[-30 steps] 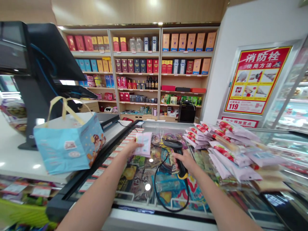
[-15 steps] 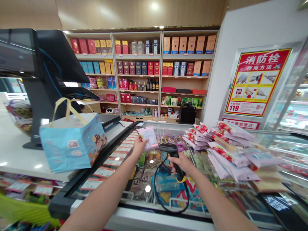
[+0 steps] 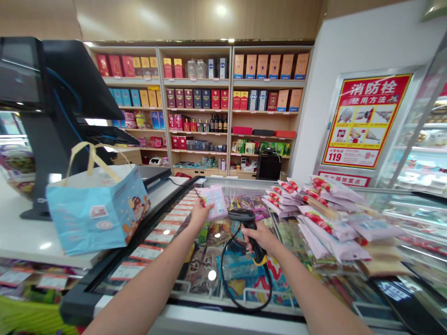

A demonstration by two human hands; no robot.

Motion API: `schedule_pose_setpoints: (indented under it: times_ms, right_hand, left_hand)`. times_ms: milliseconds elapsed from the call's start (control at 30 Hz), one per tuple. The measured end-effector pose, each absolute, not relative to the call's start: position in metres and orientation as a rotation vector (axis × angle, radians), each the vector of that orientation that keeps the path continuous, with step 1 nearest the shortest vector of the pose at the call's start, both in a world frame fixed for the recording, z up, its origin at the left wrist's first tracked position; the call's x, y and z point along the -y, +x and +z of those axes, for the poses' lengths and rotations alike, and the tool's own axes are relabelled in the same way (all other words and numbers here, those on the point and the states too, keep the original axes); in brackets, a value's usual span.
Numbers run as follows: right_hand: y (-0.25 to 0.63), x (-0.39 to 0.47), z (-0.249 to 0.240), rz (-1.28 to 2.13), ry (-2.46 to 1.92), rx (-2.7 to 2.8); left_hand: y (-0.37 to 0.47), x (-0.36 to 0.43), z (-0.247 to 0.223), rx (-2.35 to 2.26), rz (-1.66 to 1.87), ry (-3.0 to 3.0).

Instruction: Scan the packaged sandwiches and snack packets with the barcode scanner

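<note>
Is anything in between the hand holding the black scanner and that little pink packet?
Yes, the black scanner itself: its head sits between the right hand and the pink packet, which the left hand holds. I see nothing else between them. Whether the head touches the packet, I cannot tell.

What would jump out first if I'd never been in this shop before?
Probably the big red poster on the wall at the right, and the light-blue bag on the white counter at the left. Then, in the middle, the left hand holds a pink packet, while the right hand grips a black scanner.
</note>
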State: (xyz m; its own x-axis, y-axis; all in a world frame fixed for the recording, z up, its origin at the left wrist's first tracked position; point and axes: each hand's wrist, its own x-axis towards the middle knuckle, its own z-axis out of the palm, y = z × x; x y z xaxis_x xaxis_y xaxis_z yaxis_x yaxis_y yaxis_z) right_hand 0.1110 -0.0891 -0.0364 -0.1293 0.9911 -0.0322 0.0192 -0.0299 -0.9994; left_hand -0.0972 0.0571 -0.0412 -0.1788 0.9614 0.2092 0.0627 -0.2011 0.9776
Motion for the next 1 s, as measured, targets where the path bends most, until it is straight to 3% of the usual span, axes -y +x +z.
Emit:
schedule_pose_setpoints:
  times_ms: [200, 433, 667, 833, 1000]
  right_hand:
    - [0.119, 0.092, -0.025, 1.29, -1.277, 1.22]
    - [0.166, 0.135, -0.012, 1.065, -1.234, 0.979]
    - [0.201, 0.183, -0.027, 0.886, -1.167, 0.787]
    - [0.202, 0.191, -0.037, 0.767, -1.085, 0.744]
    - [0.202, 0.19, -0.05, 0.734, -0.968, 0.722]
  left_hand:
    - [-0.064, -0.045, -0.04, -1.194, 1.351, 1.241]
    - [0.029, 0.002, -0.055, -0.969, 1.074, 1.258]
    - [0.11, 0.051, -0.059, -1.16, 0.867, 1.626]
    - [0.113, 0.071, -0.057, -1.384, 0.891, 2.034]
    - [0.094, 0.064, -0.062, -1.309, 0.918, 2.218]
